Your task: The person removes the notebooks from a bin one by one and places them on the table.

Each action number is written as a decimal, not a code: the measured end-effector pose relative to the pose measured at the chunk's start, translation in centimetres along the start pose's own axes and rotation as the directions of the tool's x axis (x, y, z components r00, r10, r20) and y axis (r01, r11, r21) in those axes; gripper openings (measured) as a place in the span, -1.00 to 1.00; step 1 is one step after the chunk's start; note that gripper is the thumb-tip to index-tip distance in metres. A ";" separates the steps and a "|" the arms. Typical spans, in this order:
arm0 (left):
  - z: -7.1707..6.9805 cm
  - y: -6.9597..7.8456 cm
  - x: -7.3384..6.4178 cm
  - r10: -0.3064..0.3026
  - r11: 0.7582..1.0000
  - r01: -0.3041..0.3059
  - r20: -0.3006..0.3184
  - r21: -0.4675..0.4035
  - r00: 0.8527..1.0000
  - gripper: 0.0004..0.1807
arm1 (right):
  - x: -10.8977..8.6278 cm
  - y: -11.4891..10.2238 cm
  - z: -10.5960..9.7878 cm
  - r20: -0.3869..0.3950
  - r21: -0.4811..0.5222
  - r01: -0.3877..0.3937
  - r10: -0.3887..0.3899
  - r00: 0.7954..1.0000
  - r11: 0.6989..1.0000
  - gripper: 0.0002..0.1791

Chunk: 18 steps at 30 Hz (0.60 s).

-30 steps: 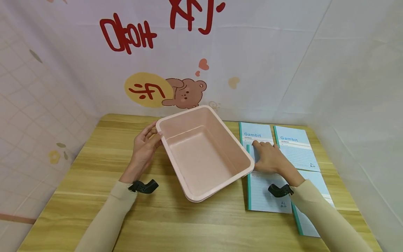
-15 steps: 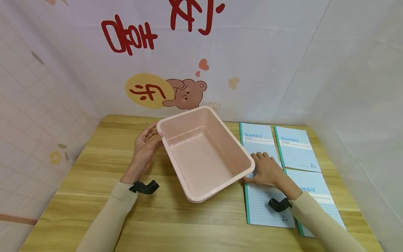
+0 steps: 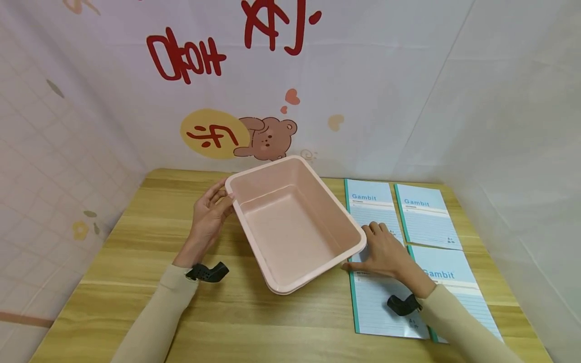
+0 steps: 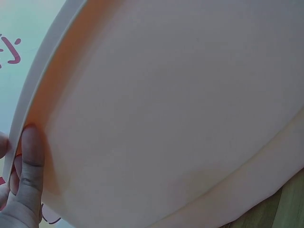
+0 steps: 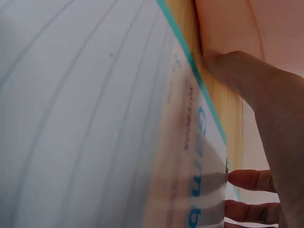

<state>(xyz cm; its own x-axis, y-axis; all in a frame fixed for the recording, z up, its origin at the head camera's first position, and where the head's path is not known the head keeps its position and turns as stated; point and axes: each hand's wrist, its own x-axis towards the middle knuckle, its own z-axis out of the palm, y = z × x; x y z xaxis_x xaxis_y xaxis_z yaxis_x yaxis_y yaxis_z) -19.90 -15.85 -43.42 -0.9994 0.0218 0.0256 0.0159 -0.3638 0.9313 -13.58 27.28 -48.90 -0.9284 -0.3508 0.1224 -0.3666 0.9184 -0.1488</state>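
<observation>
My left hand [image 3: 208,219] grips the left rim of a pale pink plastic basin [image 3: 290,237], which is held tilted with its inside facing me. In the left wrist view the thumb [image 4: 32,156] lies along one side of the rim. My right hand [image 3: 386,257] is over the top end of the front left notebook [image 3: 386,307], partly beside the basin's lower right corner. In the right wrist view its fingertips [image 5: 237,180] touch that notebook's top edge, while the thumb [image 5: 242,66] stretches away towards the basin.
Beyond the right hand lie two blue-and-white notebooks, one back left [image 3: 369,201] and one back right [image 3: 426,214]. Another notebook [image 3: 458,287] lies partly under the right forearm. A printed cloth wall [image 3: 386,91] rises behind the wooden table [image 3: 136,242].
My right hand has drawn the front left notebook towards me, off the back left one, and its thumb has spread out. The left hand and basin stay nearly still.
</observation>
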 end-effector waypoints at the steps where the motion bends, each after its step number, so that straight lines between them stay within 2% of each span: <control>1: 0.0 0.0 0.1 -0.001 1.000 0.001 0.001 -0.002 1.000 -0.34 | 0.0 0.0 0.0 0.001 -0.010 0.003 -0.003 1.000 1.000 0.08; 6: -0.1 -0.3 0.4 -0.020 0.999 0.020 0.001 0.028 1.000 -0.34 | 0.4 0.2 -0.7 -0.010 -0.019 0.031 -0.031 0.999 0.999 -0.07; 9: -0.6 -0.3 0.5 -0.039 0.996 0.038 0.010 0.077 0.999 -0.34 | 1.0 0.6 -1.7 -0.016 0.048 0.056 -0.055 0.998 0.997 -0.24; 12: -1.6 -0.3 0.5 -0.047 0.989 0.043 0.026 0.142 0.999 -0.35 | 1.7 1.2 -2.6 -0.005 0.109 0.051 -0.051 0.999 0.993 -0.29; 16: -3.0 0.2 0.5 -0.025 0.962 0.014 0.036 0.272 0.999 -0.35 | 2.6 2.0 -3.9 0.015 0.162 0.002 -0.004 1.000 0.987 -0.24; 18: -3.6 0.5 0.6 0.004 0.923 -0.017 0.036 0.384 0.999 -0.33 | 2.9 2.6 -4.5 0.012 0.173 -0.021 0.019 1.000 0.985 -0.17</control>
<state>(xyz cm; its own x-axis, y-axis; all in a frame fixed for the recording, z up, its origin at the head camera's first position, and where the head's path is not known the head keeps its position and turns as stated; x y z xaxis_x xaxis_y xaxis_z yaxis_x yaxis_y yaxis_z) -20.59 -19.34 -44.27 -0.9976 0.0544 0.0422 0.0434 0.0216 0.9988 -16.94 29.48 -44.48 -0.9360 -0.3352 0.1079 -0.3519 0.8801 -0.3187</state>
